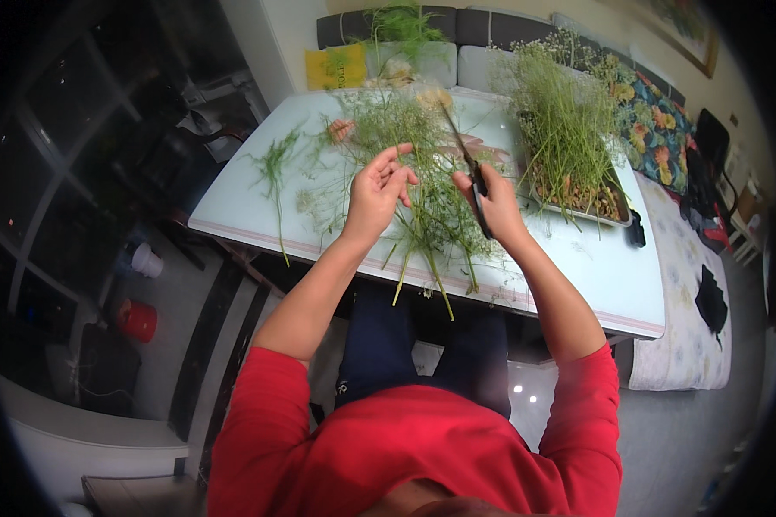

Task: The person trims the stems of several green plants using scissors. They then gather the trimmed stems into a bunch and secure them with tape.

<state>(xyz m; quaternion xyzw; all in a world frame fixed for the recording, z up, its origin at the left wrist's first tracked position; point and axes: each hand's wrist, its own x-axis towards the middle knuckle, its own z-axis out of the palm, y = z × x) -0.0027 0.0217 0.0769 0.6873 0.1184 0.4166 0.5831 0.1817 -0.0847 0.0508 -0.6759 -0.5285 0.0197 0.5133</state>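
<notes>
My right hand grips black-handled scissors, their blades pointing away from me over the table. My left hand hovers at the near side of a loose pile of baby's breath stems. Its fingers are loosely curled and apart, close to the stems; I see no stem plainly held. Cut stem ends from the pile stick out past the near edge of the white glass-topped table. One feathery green sprig lies separately to the left.
On the right, a shallow tray with brown bits holds a dense bunch of baby's breath. A small black object sits beside it. Feathery foliage and a yellow bag are at the far side, before a grey sofa.
</notes>
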